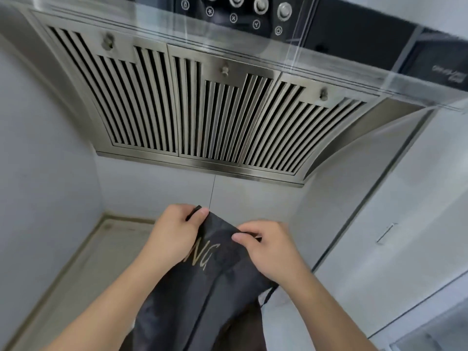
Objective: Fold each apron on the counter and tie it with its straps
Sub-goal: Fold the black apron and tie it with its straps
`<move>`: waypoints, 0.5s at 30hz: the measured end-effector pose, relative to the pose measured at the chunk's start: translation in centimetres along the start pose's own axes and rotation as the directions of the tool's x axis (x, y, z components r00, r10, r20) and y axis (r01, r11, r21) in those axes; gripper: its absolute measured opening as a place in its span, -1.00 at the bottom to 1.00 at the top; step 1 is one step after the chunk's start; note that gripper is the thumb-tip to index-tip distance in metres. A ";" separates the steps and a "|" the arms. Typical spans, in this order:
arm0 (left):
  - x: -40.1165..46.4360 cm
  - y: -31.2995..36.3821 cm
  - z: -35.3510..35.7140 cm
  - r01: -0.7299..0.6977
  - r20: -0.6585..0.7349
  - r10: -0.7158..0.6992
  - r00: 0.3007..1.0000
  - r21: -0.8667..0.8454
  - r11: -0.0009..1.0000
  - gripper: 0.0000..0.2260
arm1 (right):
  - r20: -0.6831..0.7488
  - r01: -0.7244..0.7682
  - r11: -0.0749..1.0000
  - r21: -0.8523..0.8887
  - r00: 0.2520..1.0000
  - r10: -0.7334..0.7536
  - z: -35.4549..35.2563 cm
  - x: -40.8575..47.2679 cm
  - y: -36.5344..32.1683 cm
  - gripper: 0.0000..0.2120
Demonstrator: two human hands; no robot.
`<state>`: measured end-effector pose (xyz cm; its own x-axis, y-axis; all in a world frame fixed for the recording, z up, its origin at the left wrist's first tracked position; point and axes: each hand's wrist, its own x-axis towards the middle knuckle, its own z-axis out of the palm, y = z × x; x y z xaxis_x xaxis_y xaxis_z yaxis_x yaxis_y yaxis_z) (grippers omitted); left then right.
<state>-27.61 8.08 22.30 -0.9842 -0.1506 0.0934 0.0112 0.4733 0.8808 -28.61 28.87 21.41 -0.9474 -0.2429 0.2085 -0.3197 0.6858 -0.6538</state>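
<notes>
Hands are holding a dark apron (pixel 210 287) up in front of a tiled wall (pixel 157 188), beneath a steel range hood (pixel 202 110). Left hand (pixel 174 236) is gripping the apron's upper left corner, thumb (pixel 201 214) pressing on top of the cloth and the other fingers curling behind it, where they are lying out of sight. Right hand (pixel 266 249) is pinching the upper right edge, thumb and forefinger closing on the fabric, the remaining fingers curling beneath. Between the two hands the top edge is running taut and slanting down toward the right. Gold lettering (pixel 200 257), partly covered by the left hand, is showing "NG" on the cloth. From the grip the apron is hanging toward the viewer in long vertical folds, reaching the lower frame edge. A thin dark strap (pixel 268 295) is trailing down below the right wrist. Whether the lower part is touching the pale counter (pixel 83 269) at left cannot be told. A white cabinet (pixel 405 224) is standing at right.
</notes>
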 end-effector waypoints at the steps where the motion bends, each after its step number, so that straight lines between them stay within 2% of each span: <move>1: 0.2 0.5 -0.4 -0.001 -0.021 0.001 1.000 0.013 1.000 -0.56 | -0.053 0.047 0.999 -0.009 0.997 -0.047 -0.7 0.1 0.1 -0.86; 3: 0.6 1.3 -1.1 0.006 -0.072 -0.007 0.997 -0.016 1.000 -0.56 | -0.206 0.190 0.982 0.002 0.961 -0.186 -2.2 0.4 -0.1 -0.86; 5: 0.7 2.1 -1.5 0.023 -0.096 -0.034 0.995 -0.116 0.993 -0.55 | -0.246 0.280 0.959 0.044 0.934 -0.261 -3.4 0.7 -0.6 -0.84; 8: 0.4 3.9 -1.2 0.046 -0.048 -0.056 0.997 -0.195 0.980 -0.55 | -0.039 0.204 0.976 0.080 0.979 -0.201 -3.8 1.3 -1.1 -0.85; 10: 0.3 4.9 -0.8 0.037 -0.047 -0.046 0.998 -0.163 0.986 -0.56 | -0.018 0.193 0.980 0.046 0.981 -0.192 -2.8 1.1 -1.1 -0.90; 12: 0.3 5.5 -0.6 0.012 -0.085 -0.016 0.996 -0.053 0.999 -0.56 | -0.185 0.314 0.949 -0.002 0.933 -0.309 -2.4 0.4 -1.2 -0.99; 14: 0.5 5.4 -0.7 0.002 -0.112 0.001 0.994 0.024 1.000 -0.56 | -0.323 0.428 0.901 -0.068 0.845 -0.426 -2.7 0.0 -1.2 -0.93; 15: 0.6 5.3 -0.7 0.005 -0.115 0.002 0.993 0.058 0.998 -0.54 | -0.344 0.446 0.893 -0.064 0.830 -0.439 -3.0 0.2 -1.4 -0.91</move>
<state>-27.97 9.90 27.37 -0.9572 -0.2486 0.1480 -0.0038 0.5220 0.8529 -28.36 29.94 24.52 -0.6515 -0.2662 0.7104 -0.7086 0.5482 -0.4443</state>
